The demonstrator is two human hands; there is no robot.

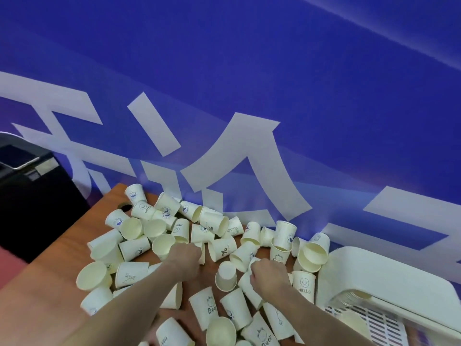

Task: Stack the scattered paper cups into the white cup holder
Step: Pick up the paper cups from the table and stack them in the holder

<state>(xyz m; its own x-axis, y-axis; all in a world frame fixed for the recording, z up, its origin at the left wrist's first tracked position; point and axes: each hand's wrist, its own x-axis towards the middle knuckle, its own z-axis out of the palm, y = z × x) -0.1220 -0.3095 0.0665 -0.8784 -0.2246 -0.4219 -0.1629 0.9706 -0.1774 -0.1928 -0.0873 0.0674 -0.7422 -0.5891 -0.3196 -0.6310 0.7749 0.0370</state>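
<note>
**Cups strewn across a wooden table, both hands in the pile**

Behind the brown wooden table (62, 258) hangs a blue banner (249, 71) with large white characters, and a black box (30, 196) sits off the table's left edge. Dozens of paper cups (174, 221) lie scattered on the tabletop, some on their sides, some upright, some upside down, many printed with "HELLO" or "Beer". The white cup holder (379, 275) lies at the right edge of the table, with a nested row of cup rims showing in its slot. The left hand (185, 255) reaches into the middle of the pile with fingers curled around a cup lying there. The right hand (267, 273) has its fingers curled on a cup just beside an upside-down cup (225, 275)
</note>
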